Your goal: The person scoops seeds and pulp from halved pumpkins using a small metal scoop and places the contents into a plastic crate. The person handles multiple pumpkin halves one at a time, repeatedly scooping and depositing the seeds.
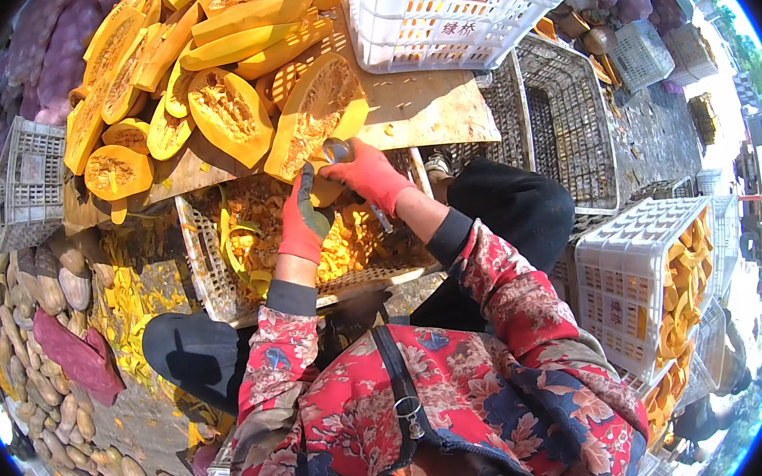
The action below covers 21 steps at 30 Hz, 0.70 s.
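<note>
My left hand point(301, 212), in a red work glove with a dark palm, grips the near end of a peeled squash half point(317, 110). The cut side of this half faces up, with stringy pulp and seeds in its hollow. My right hand point(371, 175), in a matching glove, is closed around a metal scraping tool point(337, 150). The tool's rounded head touches the squash near its lower end, and its handle comes out below the fist. Under both hands stands a plastic crate point(208, 261) holding orange pulp and scraps.
Several peeled squash halves point(228, 111) are piled on the wooden board point(430, 106) at left. A white crate point(449, 18) stands on its right side. Crates of squash pieces point(640, 289) are stacked at my right. Whole squashes point(57, 379) and yellow peelings point(130, 310) cover the floor at left.
</note>
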Each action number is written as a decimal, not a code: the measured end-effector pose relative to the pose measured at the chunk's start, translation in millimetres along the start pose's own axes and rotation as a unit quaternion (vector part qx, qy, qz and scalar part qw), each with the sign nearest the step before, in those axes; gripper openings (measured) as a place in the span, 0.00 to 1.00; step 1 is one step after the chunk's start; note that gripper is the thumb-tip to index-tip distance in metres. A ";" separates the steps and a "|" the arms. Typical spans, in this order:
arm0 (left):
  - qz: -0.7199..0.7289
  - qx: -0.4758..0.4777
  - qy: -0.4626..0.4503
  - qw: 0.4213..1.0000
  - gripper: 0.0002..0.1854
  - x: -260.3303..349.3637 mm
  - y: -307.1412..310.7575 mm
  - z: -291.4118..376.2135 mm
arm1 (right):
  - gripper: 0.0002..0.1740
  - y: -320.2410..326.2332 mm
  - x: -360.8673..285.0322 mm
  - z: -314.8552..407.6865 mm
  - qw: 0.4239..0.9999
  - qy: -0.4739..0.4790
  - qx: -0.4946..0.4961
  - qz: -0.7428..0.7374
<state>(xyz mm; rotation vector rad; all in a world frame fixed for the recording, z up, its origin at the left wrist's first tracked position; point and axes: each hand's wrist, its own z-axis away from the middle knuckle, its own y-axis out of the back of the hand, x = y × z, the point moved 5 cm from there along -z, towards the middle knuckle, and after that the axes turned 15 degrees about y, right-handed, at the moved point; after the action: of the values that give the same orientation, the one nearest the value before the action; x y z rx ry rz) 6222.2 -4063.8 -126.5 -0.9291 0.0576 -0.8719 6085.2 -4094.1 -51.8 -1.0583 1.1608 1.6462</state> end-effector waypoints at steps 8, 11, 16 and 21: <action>0.059 -0.130 0.052 0.988 0.14 -14.4 -23.4 22.6 | 0.12 33.0 20.0 49.2 0.912 -0.024 0.124 -0.390; -0.019 -0.032 -0.077 0.996 0.05 21.6 105.2 -6.5 | 0.13 29.3 16.0 70.3 0.899 -0.007 0.121 -0.420; -0.077 0.044 -0.138 0.986 0.14 103.2 143.1 -54.5 | 0.10 61.5 -5.5 89.8 0.848 0.067 0.190 -0.490; -0.167 -0.050 -0.004 0.985 0.24 44.6 8.8 -30.6 | 0.14 111.0 7.4 153.7 0.841 0.076 0.247 -0.475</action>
<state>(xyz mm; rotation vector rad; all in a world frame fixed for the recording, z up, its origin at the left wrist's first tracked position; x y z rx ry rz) 6245.3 -4112.1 -138.1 -1.0531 -0.0648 -1.1835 5952.9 -3969.3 2.4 -1.1471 0.8423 0.4549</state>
